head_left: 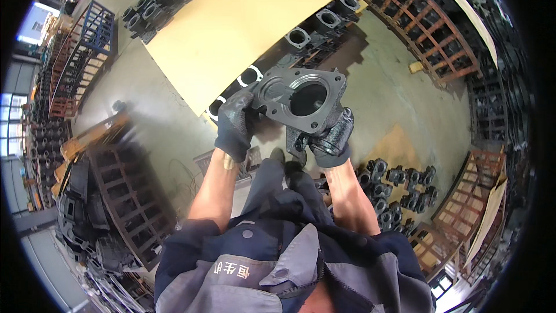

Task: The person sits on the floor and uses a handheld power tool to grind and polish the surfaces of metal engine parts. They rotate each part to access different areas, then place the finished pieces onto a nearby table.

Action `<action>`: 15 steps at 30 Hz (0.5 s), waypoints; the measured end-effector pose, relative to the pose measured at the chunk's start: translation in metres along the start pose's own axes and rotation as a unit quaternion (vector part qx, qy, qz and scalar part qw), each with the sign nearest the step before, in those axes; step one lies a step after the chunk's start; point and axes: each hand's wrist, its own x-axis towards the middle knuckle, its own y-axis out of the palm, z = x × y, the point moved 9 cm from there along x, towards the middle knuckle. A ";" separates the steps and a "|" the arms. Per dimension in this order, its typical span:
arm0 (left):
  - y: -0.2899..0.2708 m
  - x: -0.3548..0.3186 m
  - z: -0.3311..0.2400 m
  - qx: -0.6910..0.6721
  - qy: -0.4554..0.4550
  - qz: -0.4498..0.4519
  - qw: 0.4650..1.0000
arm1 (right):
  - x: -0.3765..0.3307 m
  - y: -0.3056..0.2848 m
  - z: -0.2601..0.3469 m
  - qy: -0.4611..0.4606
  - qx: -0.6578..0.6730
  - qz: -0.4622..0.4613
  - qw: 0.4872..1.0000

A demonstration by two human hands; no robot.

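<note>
A dark metal casting (292, 118) is held up in front of me, its machined flat flange tilted upward. The flange has a deep round bore, a rounded recess beside it and several bolt holes. My left hand (236, 123), in a black glove, is closed on the casting's left end. My right hand (332, 159), also gloved, grips it from below on the right; most of those fingers are hidden behind the rough, glossy black body. Beyond the casting lies a large yellow sheet (243, 14), with similar castings (297, 37) showing along its near edge.
Black castings (399, 182) stand in rows on the floor at the right. Rusty metal crates (425, 23) line the far right, another crate (130, 197) stands at the left, and a blue rack (97, 30) is farther off. More castings (156, 0) sit at the far left.
</note>
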 end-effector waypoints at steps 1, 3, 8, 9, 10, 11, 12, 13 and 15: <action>-0.004 0.004 0.000 -0.004 0.003 0.002 1.000 | 0.005 0.006 0.005 -0.021 -0.072 0.019 0.997; -0.008 0.014 -0.001 -0.018 0.000 -0.010 1.000 | 0.014 0.022 0.018 -0.120 -0.330 0.056 0.934; -0.041 0.057 -0.010 0.073 0.046 -0.020 0.996 | 0.058 0.060 0.017 -0.144 -0.419 0.107 0.890; -0.036 0.064 -0.022 0.110 0.088 -0.004 0.990 | 0.068 0.065 0.015 -0.158 -0.440 0.113 0.877; -0.032 0.068 -0.034 0.147 0.132 0.008 0.980 | 0.076 0.066 0.010 -0.217 -0.494 0.126 0.832; -0.040 0.077 -0.032 0.052 0.073 -0.027 0.996 | 0.085 0.069 0.007 -0.243 -0.535 0.136 0.798; -0.035 0.080 -0.035 -0.046 0.012 -0.063 0.997 | 0.094 0.068 0.003 -0.269 -0.573 0.144 0.760; -0.030 0.084 -0.046 -0.060 0.013 -0.058 0.996 | 0.105 0.072 -0.003 -0.267 -0.597 0.150 0.742; -0.029 0.097 -0.064 -0.061 0.038 -0.053 0.996 | 0.122 0.076 -0.014 -0.262 -0.633 0.166 0.709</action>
